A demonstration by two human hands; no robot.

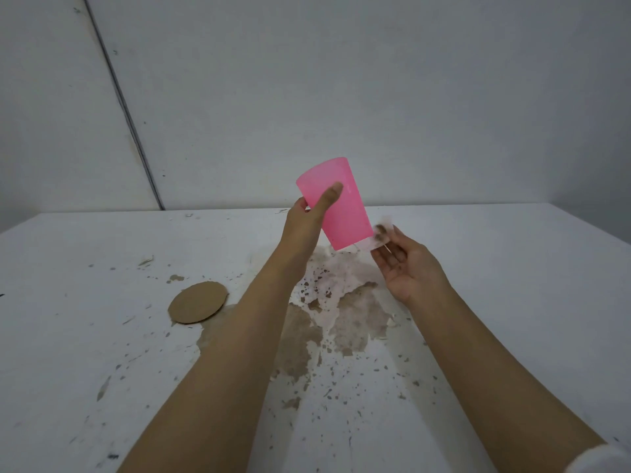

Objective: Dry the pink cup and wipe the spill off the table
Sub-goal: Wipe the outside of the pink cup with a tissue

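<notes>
Above spill [355,322], left hand [304,223] grips pink cup [343,209], right hand [406,268] pinches tissue [379,236].

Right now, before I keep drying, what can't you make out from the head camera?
Head view:
1. Inside of the pink cup: hidden by its own wall; wet or dry unknown.
2. The scrap in the right hand: blurred, partly behind the cup; material unclear.
3. Part of the spill: under the left forearm.

Left hand [305,216] gripping tilted pink cup [346,213], right hand [408,269] holding stained tissue [378,236] beside it
</notes>
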